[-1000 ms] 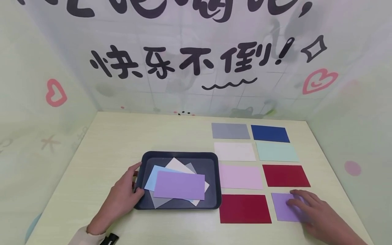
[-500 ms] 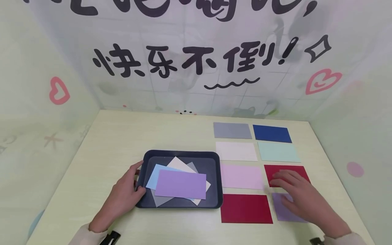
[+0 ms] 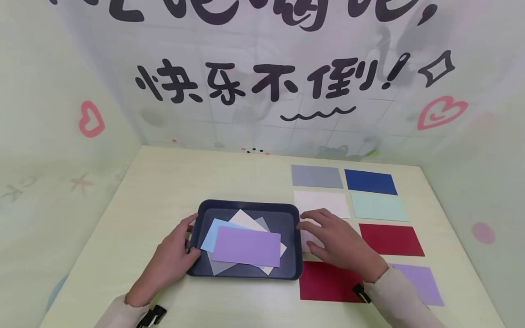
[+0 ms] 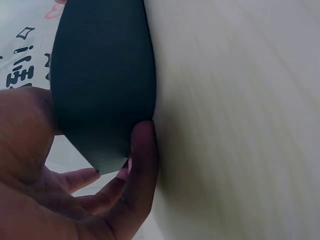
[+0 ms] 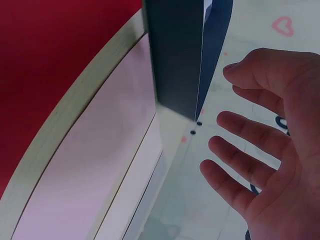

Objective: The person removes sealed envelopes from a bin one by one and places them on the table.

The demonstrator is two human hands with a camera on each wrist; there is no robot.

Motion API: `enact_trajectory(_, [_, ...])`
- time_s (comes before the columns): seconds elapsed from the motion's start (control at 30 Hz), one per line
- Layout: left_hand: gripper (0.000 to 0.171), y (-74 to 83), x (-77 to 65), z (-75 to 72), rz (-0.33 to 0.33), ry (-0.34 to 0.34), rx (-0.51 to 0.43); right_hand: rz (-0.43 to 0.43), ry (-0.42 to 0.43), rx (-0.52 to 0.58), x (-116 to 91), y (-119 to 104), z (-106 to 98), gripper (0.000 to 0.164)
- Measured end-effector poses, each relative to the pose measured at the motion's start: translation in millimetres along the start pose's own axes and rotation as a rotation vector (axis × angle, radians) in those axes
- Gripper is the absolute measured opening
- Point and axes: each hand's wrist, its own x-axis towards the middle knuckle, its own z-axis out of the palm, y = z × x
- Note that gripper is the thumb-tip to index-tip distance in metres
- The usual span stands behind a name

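Note:
A dark navy tray [image 3: 290,264] sits on the table with several loosely stacked cards in it. A purple card [image 3: 248,246] lies on top, over light blue [image 3: 208,237], white and grey ones. My left hand [image 3: 174,257] grips the tray's left end; in the left wrist view its fingers curl around the dark wall [image 4: 102,75]. Just off the tray's right rim is my right hand [image 3: 342,237], fingers spread and apart from the tray in the right wrist view. It hovers over the pink card [image 3: 306,241], hiding part of it.
Cards lie in two columns at right: grey [image 3: 316,176], blue [image 3: 371,181], whitish [image 3: 320,202], mint [image 3: 379,207], red [image 3: 391,240], another red card [image 3: 324,282], and purple [image 3: 422,282]. Printed walls [image 3: 246,118] bound the table's back and sides.
My right hand has left the purple card at the lower right and moved left, across the cards, to beside the tray's right rim. The left hand keeps its hold on the tray.

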Motion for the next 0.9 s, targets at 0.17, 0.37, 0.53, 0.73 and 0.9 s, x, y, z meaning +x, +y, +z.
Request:
enact_trajectory(0.17, [0.075,8.0,0.9,-5.6,0.03,0.043,0.098,-0.043,-0.009,-0.009,15.2,-5.9,9.8,0.043])
enact_trajectory(0.37, [0.061,31.5,12.8,-18.9,0.203,0.136,0.3,-0.022,-0.024,0.014,19.4,-8.1,14.4,0.039])
enact_trajectory(0.53, [0.05,60.8,30.4,-11.4,0.424,-0.025,0.333,-0.012,-0.026,0.032,16.7,-6.2,16.9,0.036])
enact_trajectory(0.73, [0.047,80.7,42.7,15.2,0.619,-0.278,0.387,-0.005,-0.031,0.03,15.8,-5.5,19.2,0.036])
enact_trajectory(0.9, [0.059,82.3,46.7,30.2,0.669,-0.374,0.492,-0.006,-0.026,0.027,16.8,-6.1,19.7,0.036])
